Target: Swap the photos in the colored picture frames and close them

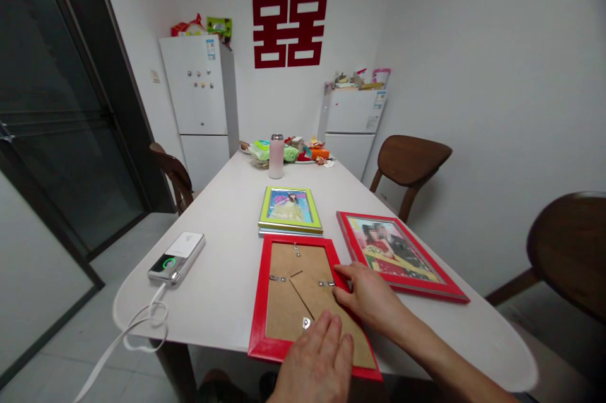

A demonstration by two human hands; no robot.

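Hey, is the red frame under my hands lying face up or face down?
Face down: the red frame shows its brown backing board and small metal fittings.

Forward-down head view over table [227,289]

red frame [261,302]: smooth, glossy | backing board [284,302]: matt, fibreboard-like | clips [326,283]: shiny metal | tabletop [218,314]: smooth

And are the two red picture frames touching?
Apart. The head view shows a strip of white tabletop between face-down red frame and face-up red frame, beyond the right hand.
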